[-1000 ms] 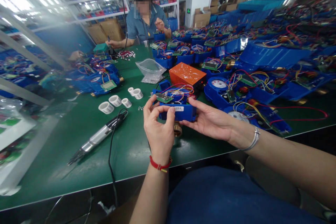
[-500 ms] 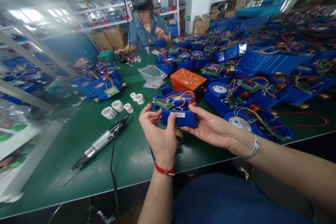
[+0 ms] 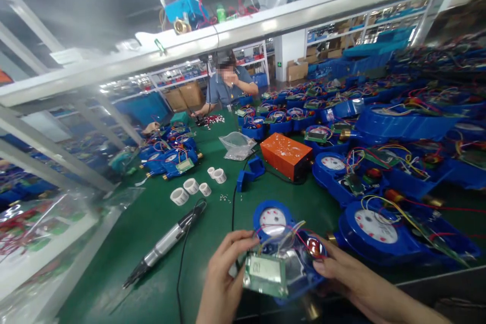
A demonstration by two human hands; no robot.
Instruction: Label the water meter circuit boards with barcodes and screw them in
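A blue water meter (image 3: 261, 207) is held low at the table's front edge, its white dial and wiring facing me. My left hand (image 3: 224, 271) grips its left side, fingertips by the dial and thumb beside a green circuit board (image 3: 248, 283) with a lit display. On the other side my right hand (image 3: 341, 271) holds the meter's casing, thumb just below a shiny reddish round part (image 3: 315, 246). A brass fitting (image 3: 312, 309) sticks out underneath. The fingers under the casing are partly hidden.
An electric screwdriver (image 3: 163, 245) with a black cord lies left, near several label rolls (image 3: 191, 186). Beyond are blue plastic pieces (image 3: 250, 174), a clear bag (image 3: 238, 145) and an orange box (image 3: 286, 154). Many open meters (image 3: 375, 228) crowd the right. A co-worker (image 3: 231, 86) sits opposite.
Both hands have brought the meter lower and tipped it, so its dial and display now face me. My view has risen, showing the overhead shelf. The co-worker's raised hand is now near the face.
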